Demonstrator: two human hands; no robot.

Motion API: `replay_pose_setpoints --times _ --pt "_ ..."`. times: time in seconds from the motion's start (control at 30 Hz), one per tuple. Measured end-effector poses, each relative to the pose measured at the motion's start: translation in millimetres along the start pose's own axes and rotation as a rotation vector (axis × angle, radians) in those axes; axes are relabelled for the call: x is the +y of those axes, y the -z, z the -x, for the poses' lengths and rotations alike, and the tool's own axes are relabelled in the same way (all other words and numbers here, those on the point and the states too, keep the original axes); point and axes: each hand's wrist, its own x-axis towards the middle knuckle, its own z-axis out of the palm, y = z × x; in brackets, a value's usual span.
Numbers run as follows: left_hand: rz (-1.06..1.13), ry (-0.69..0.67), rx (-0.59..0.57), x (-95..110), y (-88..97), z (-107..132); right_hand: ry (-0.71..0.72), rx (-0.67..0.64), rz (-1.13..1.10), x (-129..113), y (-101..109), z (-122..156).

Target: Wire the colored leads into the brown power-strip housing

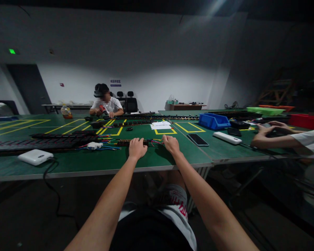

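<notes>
Both my arms reach forward over the green table [157, 158]. My left hand [137, 147] rests with curled fingers on a long dark strip [125, 142] that has coloured wires at its ends. My right hand [170, 144] lies just right of the strip's end, its fingers bent down onto the red and yellow wires [155, 142]. What sits under those fingertips is too small to make out.
A white box [35, 156] with a black cable lies at left, black strips [57, 138] behind it. A phone [197, 139], a white bar [227, 138] and a blue bin [214, 121] lie to the right. A person's arms [272, 137] work at right; another person [106, 103] sits opposite.
</notes>
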Motion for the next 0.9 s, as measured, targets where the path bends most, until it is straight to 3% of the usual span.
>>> replay_pose_setpoints --times 0.2,0.43,0.63,0.9 --pt "-0.004 0.012 0.0 1.3 1.3 0.3 -0.038 0.112 0.006 -0.4 1.3 -0.2" --pt "0.004 0.002 -0.004 0.8 3.0 1.1 -0.015 -0.036 0.006 -3.3 3.1 3.1" --pt "0.006 0.002 -0.013 0.5 3.9 1.4 -0.045 0.103 -0.007 -2.6 3.5 1.5" --pt "0.011 -0.001 -0.007 -0.8 1.9 1.7 -0.054 0.006 -0.085 -0.7 0.2 1.4"
